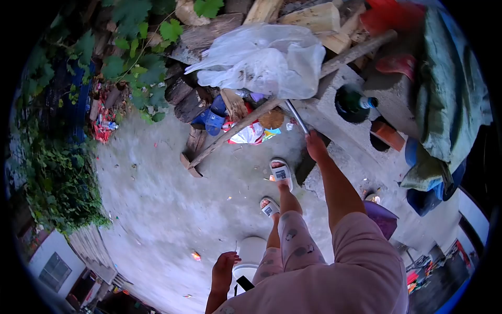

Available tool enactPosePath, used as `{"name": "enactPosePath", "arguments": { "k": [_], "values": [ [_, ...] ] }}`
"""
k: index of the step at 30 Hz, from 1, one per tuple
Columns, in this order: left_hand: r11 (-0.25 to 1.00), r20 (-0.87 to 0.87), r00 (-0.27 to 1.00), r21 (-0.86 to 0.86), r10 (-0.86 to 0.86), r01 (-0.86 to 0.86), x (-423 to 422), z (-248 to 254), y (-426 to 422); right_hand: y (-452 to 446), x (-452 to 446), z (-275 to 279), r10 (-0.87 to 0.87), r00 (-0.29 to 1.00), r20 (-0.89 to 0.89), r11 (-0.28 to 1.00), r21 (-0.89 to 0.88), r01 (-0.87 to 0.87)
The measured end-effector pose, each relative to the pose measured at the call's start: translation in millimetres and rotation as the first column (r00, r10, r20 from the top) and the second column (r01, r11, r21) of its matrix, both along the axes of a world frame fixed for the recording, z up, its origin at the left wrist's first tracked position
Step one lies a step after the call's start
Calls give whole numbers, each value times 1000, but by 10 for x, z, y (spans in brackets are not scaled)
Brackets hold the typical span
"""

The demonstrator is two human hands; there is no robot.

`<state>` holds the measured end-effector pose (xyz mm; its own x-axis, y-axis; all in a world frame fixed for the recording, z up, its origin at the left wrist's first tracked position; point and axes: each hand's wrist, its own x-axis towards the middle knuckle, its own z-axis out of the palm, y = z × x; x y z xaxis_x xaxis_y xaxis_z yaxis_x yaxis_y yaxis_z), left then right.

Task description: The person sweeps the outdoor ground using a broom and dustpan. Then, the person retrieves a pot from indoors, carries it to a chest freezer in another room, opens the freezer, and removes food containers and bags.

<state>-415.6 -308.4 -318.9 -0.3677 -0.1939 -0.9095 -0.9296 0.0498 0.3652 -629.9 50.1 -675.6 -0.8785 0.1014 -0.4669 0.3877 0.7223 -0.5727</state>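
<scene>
My right hand is stretched forward, closed around the lower end of a shiny metal rod. The rod's far end reaches the wooden handle of a pickaxe-like tool near a big clear plastic bag. Below the bag lie a brown round brush-like thing, a blue shoe and a red and white wrapper. My left hand hangs low beside a white bucket, fingers curled. A thin dark line shows above it; what it grips, if anything, is unclear.
Split firewood is piled at the back. A green bottle lies in a hollow concrete block. Sacks stand on the right, a purple container by my right side. Leafy vines line the left.
</scene>
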Motion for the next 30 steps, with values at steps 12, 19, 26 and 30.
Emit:
{"name": "enactPosePath", "arguments": {
  "k": [12, 19, 26, 30],
  "values": [
    [961, -213, 961, 171, -178, 216, -771, 273, 721, -151, 310, 704, -252, 945, 210, 967, 29, 252],
    [948, -188, 946, 135, -262, 290, -271, 45, 622, 316, 557, 833, -295, 954, 45, 930, 244, 276],
    [765, -322, 694, -269, -644, 585, -373, 40, 520, 274, 1528, 1202, 28, 999, -28, 998, -56, -29],
    [230, -229, 67, -829, -971, 509, -997, 737, 700, -189, 1891, 2097, 251, 918, -309, 895, -288, -341]
  ]
}}
